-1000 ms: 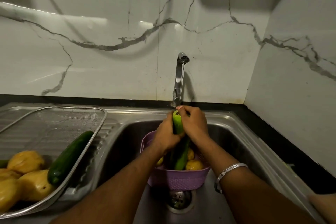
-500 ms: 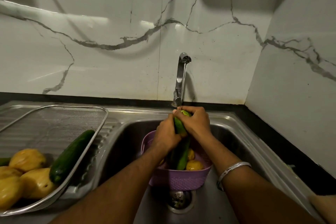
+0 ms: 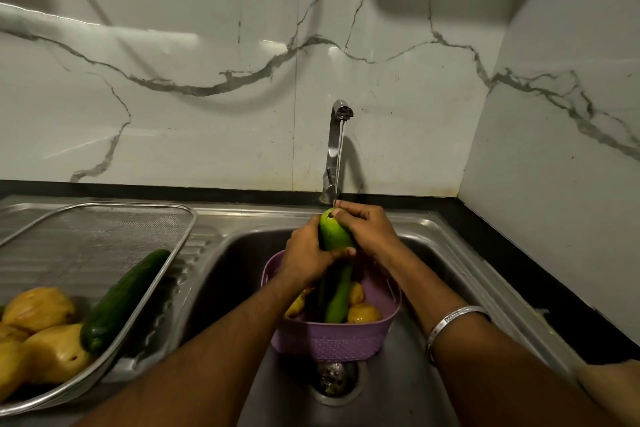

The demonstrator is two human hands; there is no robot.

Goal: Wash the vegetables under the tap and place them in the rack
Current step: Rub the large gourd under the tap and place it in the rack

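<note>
A long light-green cucumber stands almost upright under a thin stream from the tap. My left hand grips its middle and my right hand wraps its upper end. Its lower end dips into a purple basket in the sink, which holds several yellow vegetables. On the left, the wire mesh rack holds a dark green cucumber and several yellow vegetables.
The steel sink has a drain just in front of the basket. A ribbed drainboard lies under the rack. Marble walls close off the back and right, with a black counter strip along the right.
Both hands have shifted slightly along the light-green cucumber, exposing more of its top end under the water. The rack's contents have not moved.
</note>
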